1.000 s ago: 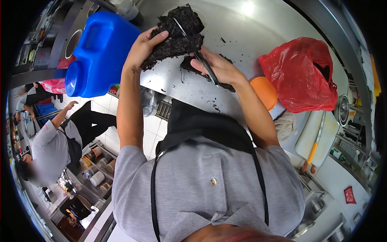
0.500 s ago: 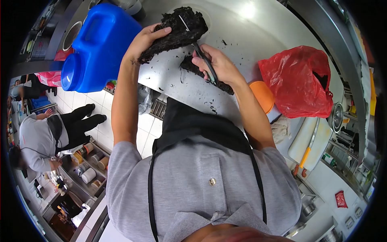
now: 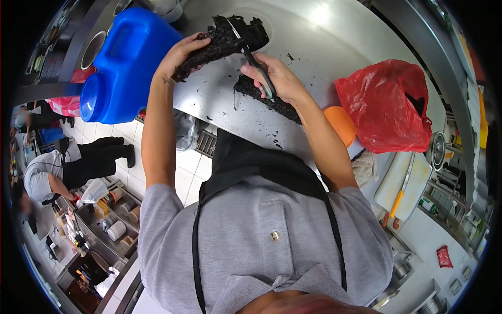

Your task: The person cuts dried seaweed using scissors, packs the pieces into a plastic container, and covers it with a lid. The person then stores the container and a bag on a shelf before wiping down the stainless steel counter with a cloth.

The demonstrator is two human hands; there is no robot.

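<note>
A person in a grey shirt and black apron works with scissors over a steel counter, both arms stretched forward. The left hand grips the near left end of a ragged, dark sheet, its fingers closed on the edge with the thumb on top. The sheet is held up above the counter, toward its far side, and slants upward to the right. The right hand has its fingers wrapped around the black handles of the scissors; one bright blade lies across the top of the sheet, while the other cannot be made out. A second dark piece lies on the counter below the right hand, partly hidden by it, and small black scraps are scattered around. A big blue jug sits just left of the left hand. To the right, a crumpled red bag is beside an orange disc, which the right forearm partly covers. Nearer the person on that side are a pale cloth and a white board with an orange-handled knife resting on it, a metal bowl just beyond. In the background at left, a co-worker in a light top and dark trousers leans by a rack of containers.
</note>
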